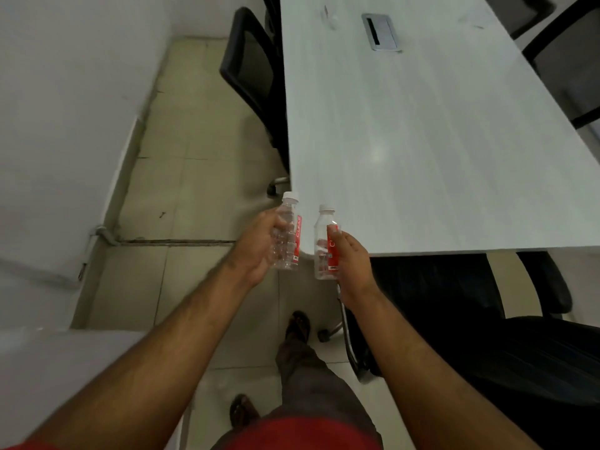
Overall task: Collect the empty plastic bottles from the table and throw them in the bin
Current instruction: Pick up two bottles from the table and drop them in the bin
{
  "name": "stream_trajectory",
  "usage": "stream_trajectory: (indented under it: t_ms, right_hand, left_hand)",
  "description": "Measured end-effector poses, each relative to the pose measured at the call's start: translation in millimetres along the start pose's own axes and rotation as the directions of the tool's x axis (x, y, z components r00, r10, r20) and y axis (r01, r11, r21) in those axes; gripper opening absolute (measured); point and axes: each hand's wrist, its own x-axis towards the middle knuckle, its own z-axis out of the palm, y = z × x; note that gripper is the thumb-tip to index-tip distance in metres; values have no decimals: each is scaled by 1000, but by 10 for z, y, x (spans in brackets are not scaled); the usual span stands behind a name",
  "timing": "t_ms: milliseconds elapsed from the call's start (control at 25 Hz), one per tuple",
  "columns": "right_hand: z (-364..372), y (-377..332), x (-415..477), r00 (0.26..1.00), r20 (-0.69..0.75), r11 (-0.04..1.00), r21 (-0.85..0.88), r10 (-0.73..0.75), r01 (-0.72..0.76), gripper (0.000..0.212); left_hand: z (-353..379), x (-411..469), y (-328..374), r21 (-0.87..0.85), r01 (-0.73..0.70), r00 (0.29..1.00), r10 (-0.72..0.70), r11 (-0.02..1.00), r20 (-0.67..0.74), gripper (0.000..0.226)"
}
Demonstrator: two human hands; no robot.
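Note:
I hold two small clear plastic bottles with white caps and red labels, both upright, by the near left corner of the white table [422, 141]. My left hand [259, 245] grips one bottle [289, 235] from its left side. My right hand [349, 258] grips the other bottle [324, 241] from its right side. The two bottles stand side by side with a small gap between them, over the floor beside the table's corner. No bin is in view.
A black office chair [253, 69] is pushed in at the table's left side, and another black chair [487, 319] sits at the near end. A cable box [381, 30] is set into the tabletop. White walls close in on the left. The tiled floor [194, 177] runs between wall and table.

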Motion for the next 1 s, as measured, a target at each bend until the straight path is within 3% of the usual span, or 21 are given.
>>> stream_trajectory:
  t_ms: [120,240,400,680,880,1000]
  right_hand:
    - [147,226,-576,997,83,1000,-26,4,-2,32]
    - [251,377,-1069,982,187,996,-87,26,-10,27]
    - [262,574,-1595,934,357,989,-146,24,30,23]
    - [-94,1269,-2438,774,618,966,-257,138,33,24]
    - [-432,1923,-3423,620,701,904,-426,353,-33,46]
    - [-493,2299,-4078,506,749,863,-505,428,17,42]
  left_hand:
    - [-315,-663,-265,-86,-13,999,10,996,-32,40]
    - [-511,-1310,-529,-199,-75,994,59,977,-87,29]
    - [-582,-2090,-933,-214,-211,966,170,954,-197,29]
    - [-279,-3420,-2120,-284,-456,787,233,844,-571,36]
    - [135,-4594,-3068,-330,-565,668,185,756,-720,28]
    - [252,-5245,-3538,-338,-608,573,103,718,-813,28]
